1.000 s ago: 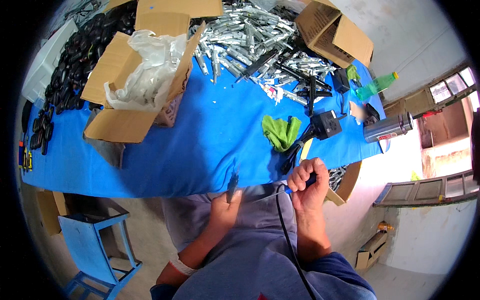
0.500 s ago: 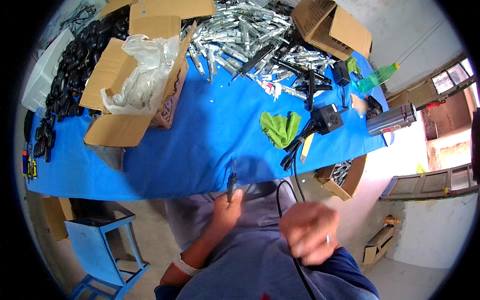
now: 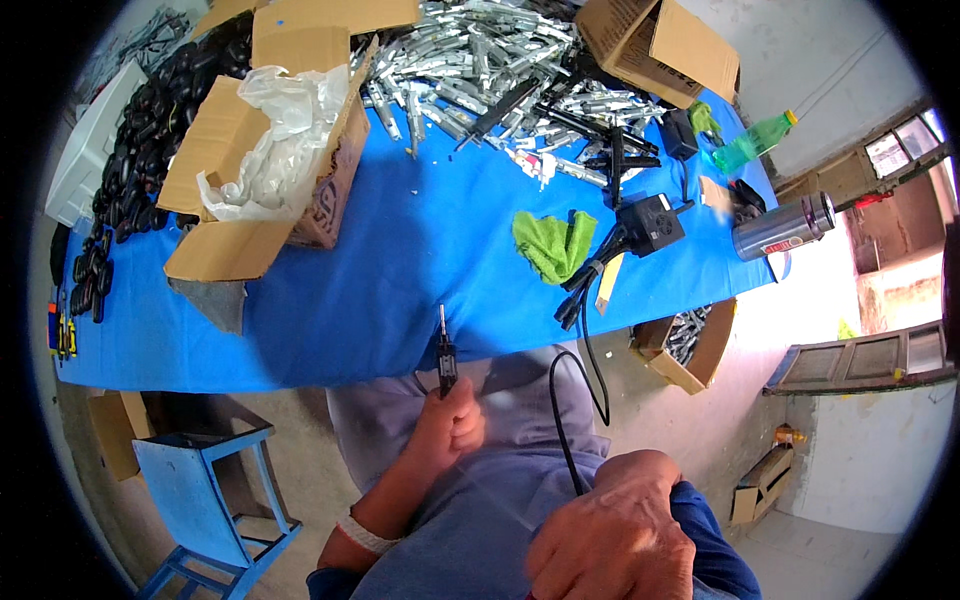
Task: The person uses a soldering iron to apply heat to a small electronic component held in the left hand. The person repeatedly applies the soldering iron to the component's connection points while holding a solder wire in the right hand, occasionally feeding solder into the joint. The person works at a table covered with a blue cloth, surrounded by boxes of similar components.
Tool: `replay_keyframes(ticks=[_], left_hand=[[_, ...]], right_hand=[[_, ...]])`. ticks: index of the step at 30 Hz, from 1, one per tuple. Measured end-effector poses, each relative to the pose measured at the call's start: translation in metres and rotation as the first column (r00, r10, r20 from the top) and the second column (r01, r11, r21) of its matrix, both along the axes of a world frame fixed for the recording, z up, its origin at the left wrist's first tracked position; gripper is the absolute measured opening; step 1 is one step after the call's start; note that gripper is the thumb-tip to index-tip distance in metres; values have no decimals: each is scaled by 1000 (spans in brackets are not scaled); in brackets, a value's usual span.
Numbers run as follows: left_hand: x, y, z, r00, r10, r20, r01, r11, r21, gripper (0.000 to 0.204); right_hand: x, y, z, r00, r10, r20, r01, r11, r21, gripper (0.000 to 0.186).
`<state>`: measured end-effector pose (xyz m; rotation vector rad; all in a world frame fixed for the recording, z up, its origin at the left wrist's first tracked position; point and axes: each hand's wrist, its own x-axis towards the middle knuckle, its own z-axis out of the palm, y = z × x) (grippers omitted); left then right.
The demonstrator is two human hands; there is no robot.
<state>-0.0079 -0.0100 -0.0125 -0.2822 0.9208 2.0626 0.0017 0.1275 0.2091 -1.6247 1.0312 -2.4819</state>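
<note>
Head view: The left hand (image 3: 447, 425) grips a black part (image 3: 446, 362) between thumb and fingers. The part is at the near edge of the blue tablecloth (image 3: 400, 290), thin metal tip pointing away from the body. The right hand (image 3: 615, 535) is close to the torso, fingers curled and partly blurred; whether they grip anything cannot be determined. A green cloth (image 3: 553, 246) lies beside the cable (image 3: 588, 280).

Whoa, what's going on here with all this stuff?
A person is at a blue-covered table. The left hand holds a small dark part with a thin metal tip pointing away from the person. The right hand is near the person's body; whether it holds anything is hard to tell. A heap of silvery parts and a green cloth lie on the table.
</note>
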Motion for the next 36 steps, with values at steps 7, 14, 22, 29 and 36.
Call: replay_keyframes(ticks=[7, 14, 22, 29, 36], left_hand=[[5, -7, -7, 1000, -13, 4, 12, 987, 158, 39], [11, -8, 0, 999, -21, -48, 29, 988, 154, 40], [15, -7, 8, 1000, 10, -2, -8, 951, 308, 53], [31, 2, 33, 998, -35, 52, 21, 968, 251, 68], [43, 4, 43, 999, -13, 42, 5, 984, 180, 69]], right_hand=[[5, 2, 1, 1000, 7, -17, -6, 1000, 22, 18], [16, 3, 11, 997, -61, -39, 62, 998, 21, 17], [38, 8, 23, 970, -179, -162, 184, 983, 12, 20], [63, 14, 30, 922, -264, -284, 265, 964, -34, 19], [83, 21, 39, 918, -219, -331, 216, 975, -46, 14]])
